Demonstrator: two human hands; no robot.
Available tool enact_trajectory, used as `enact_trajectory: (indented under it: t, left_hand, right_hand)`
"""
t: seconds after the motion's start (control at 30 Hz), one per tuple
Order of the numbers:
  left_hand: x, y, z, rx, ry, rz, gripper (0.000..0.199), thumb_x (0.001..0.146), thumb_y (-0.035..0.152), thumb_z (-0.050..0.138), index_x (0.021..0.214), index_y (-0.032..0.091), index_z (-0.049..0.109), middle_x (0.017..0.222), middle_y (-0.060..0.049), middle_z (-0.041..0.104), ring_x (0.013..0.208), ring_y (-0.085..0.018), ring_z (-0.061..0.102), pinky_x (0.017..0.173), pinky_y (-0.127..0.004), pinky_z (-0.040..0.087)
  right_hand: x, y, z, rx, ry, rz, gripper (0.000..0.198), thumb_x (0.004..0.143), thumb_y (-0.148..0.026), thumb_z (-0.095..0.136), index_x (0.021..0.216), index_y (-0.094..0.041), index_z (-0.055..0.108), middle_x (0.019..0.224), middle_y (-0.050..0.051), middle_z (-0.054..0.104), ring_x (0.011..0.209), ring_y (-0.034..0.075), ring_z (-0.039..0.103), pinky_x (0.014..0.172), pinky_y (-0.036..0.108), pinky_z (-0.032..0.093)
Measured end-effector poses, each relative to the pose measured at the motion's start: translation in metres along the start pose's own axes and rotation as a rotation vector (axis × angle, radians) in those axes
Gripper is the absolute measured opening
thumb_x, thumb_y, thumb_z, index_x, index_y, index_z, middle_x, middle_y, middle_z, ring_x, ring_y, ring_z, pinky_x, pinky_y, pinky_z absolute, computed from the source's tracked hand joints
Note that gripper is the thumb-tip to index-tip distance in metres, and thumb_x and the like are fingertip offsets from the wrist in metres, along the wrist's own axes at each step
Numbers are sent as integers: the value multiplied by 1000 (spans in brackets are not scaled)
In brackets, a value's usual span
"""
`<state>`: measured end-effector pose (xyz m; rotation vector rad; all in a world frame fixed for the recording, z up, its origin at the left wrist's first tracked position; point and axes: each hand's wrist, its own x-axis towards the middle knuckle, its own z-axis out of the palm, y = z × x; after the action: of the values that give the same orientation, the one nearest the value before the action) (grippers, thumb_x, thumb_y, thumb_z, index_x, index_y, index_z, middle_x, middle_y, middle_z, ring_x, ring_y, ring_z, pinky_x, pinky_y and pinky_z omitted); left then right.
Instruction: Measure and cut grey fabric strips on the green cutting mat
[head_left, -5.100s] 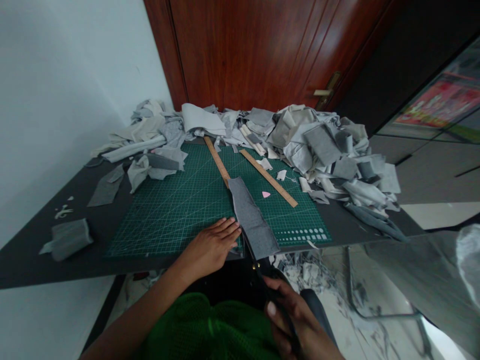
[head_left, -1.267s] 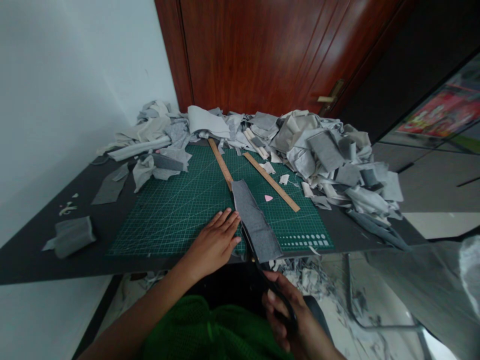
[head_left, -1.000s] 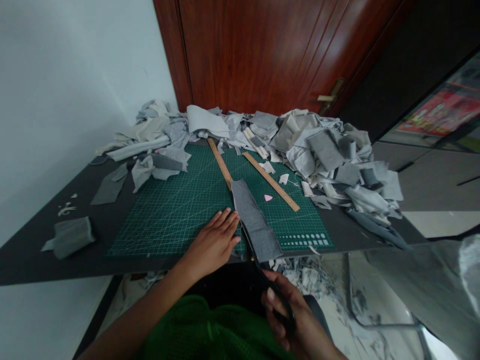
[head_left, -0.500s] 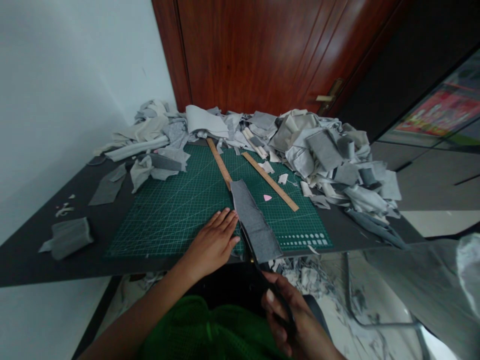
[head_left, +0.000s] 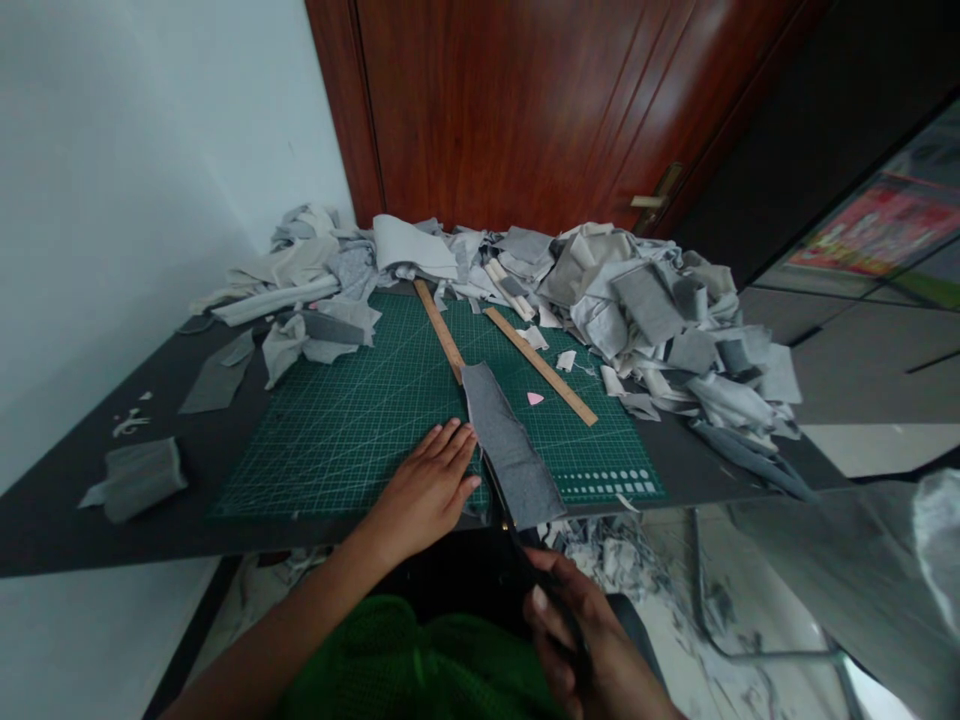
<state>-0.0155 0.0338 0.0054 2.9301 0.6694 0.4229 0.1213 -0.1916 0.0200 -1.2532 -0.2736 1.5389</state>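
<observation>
A grey strip of fabric (head_left: 512, 445) lies on the green cutting mat (head_left: 322, 430), its near end reaching over the table's front edge. My left hand (head_left: 431, 475) rests flat on the mat, fingertips at the strip's left edge. In my right hand (head_left: 570, 625) is a pair of black scissors (head_left: 512, 530), held by the handles below the table edge. The blades run along the strip's left side and look nearly closed. One wooden ruler (head_left: 441, 332) extends to the strip's far end; a second wooden ruler (head_left: 541, 367) lies to its right.
Heaps of grey and white fabric scraps (head_left: 600, 290) line the back of the dark table (head_left: 67, 500). A pink triangular chalk (head_left: 535, 398) lies right of the strip. A folded grey cloth (head_left: 144, 478) sits at the left. More scraps (head_left: 622, 550) cover the floor below.
The scissor handles have come a little closer together in my right hand. My left hand and the fabric strip hold their places; the view has shifted very slightly.
</observation>
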Motion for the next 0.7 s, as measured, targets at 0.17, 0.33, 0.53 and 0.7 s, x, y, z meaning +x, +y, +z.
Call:
enact_trajectory:
  t: [0.17, 0.33, 0.53, 0.7]
  left_hand:
    - [0, 0, 0, 11, -4, 2, 54, 108, 39, 37, 154, 10, 42, 162, -13, 43, 155, -26, 29, 128, -47, 26]
    - [-1, 0, 0, 11, -3, 4, 55, 108, 39, 36, 155, 11, 41, 162, -13, 43, 155, -26, 29, 127, -47, 27]
    - [-1, 0, 0, 5, 18, 4, 55, 108, 37, 36, 156, 12, 39, 161, -13, 43, 155, -26, 29, 127, -47, 27]
    - [-1, 1, -1, 7, 8, -1, 55, 108, 38, 36, 156, 11, 40, 162, -14, 42, 155, -26, 29, 127, -46, 27]
  right_hand:
    - [0, -6, 0, 53, 34, 20, 69, 75, -59, 85, 124, -24, 51, 68, -10, 54, 36, 3, 38, 30, 13, 29]
    - [5, -14, 3, 49, 14, 2, 68, 72, -59, 87, 120, -25, 53, 66, -11, 53, 37, 3, 35, 28, 12, 28]
    - [9, -21, 9, -11, 42, -27, 66, 74, -57, 86, 121, -23, 53, 62, -12, 49, 38, 3, 34, 30, 12, 29]
    - [10, -23, 7, 20, 44, -11, 70, 70, -59, 88, 121, -25, 54, 66, -11, 53, 38, 2, 35, 31, 12, 27]
